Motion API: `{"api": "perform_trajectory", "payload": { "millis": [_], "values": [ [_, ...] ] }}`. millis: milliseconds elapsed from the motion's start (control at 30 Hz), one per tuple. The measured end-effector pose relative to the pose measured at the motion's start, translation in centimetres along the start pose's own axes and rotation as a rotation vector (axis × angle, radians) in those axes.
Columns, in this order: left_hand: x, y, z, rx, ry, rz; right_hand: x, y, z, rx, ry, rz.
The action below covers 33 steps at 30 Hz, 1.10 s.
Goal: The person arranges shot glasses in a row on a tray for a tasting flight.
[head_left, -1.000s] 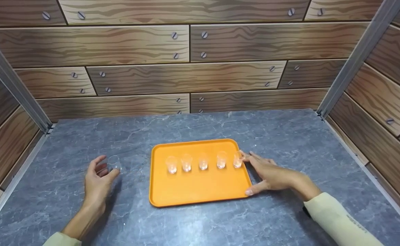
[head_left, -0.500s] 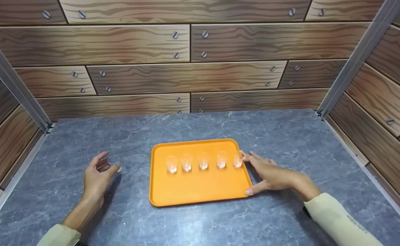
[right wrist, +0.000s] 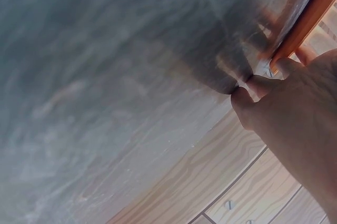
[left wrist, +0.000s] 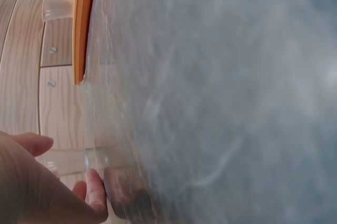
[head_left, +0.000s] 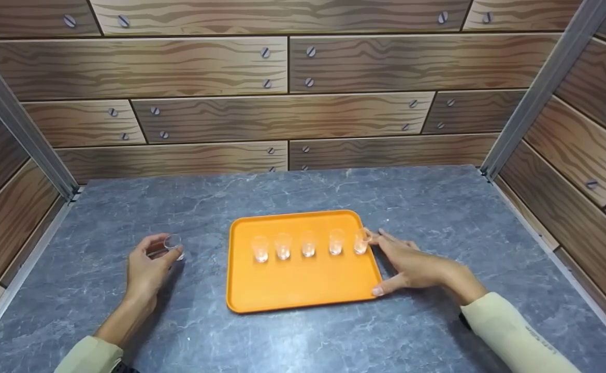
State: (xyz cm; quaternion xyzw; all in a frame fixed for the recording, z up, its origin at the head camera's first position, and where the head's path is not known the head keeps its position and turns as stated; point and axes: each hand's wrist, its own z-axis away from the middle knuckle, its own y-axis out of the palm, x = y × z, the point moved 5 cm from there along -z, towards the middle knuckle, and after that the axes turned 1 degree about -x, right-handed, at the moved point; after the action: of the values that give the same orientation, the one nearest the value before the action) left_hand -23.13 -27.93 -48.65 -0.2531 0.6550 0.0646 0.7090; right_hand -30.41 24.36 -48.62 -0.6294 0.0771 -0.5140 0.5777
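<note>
In the head view my left hand (head_left: pixel 147 267) is at a small clear shot glass (head_left: pixel 174 247) left of the tray. My thumb lies across its near side, and my fingers bend round its left side. The left wrist view shows the shot glass (left wrist: pixel 68 162) between thumb and fingers, its base close to the tabletop. My right hand (head_left: pixel 409 264) rests spread along the right edge of an orange tray (head_left: pixel 303 287), thumb at the near corner, index finger beside the rightmost shot glass (head_left: pixel 360 243). In the right wrist view, other fingertips (right wrist: pixel 239 97) touch the tabletop.
Several more clear shot glasses (head_left: pixel 308 246) stand upright in a row across the tray. A grey marbled tabletop (head_left: pixel 292 191) lies under everything. Wood-patterned walls (head_left: pixel 204 119) and grey metal posts (head_left: pixel 531 96) enclose the back and sides.
The left fingers have drawn in toward the thumb and closer around the shot glass, which stays nearly in place. The right hand and the tray have not moved.
</note>
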Motion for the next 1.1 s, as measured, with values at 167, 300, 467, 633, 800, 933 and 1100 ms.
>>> {"api": "perform_trajectory", "payload": {
  "millis": [167,300,467,633,800,933,1100],
  "values": [
    [0.0,-0.1,0.1,-0.028,0.013,-0.009,0.0,0.0,0.0,0.0,0.002,0.0],
    [0.1,-0.1,0.1,-0.044,0.029,0.011,0.0,0.0,0.0,-0.005,0.002,0.003],
    [0.2,-0.1,0.3,-0.051,0.026,0.024,0.0,0.1,-0.1,-0.009,-0.003,0.008],
    [0.0,0.0,0.5,-0.062,0.039,0.059,0.0,0.0,-0.1,-0.015,-0.008,0.009],
    [-0.5,0.3,1.0,-0.071,0.077,0.115,-0.1,0.0,0.0,-0.012,0.0,0.012],
    [-1.1,0.8,1.5,-0.077,0.123,0.147,-0.1,0.0,0.0,-0.011,0.003,0.015],
    [-1.5,1.3,2.0,-0.068,0.158,0.155,-0.1,0.0,-0.1,-0.01,0.004,0.02]
  ]
}}
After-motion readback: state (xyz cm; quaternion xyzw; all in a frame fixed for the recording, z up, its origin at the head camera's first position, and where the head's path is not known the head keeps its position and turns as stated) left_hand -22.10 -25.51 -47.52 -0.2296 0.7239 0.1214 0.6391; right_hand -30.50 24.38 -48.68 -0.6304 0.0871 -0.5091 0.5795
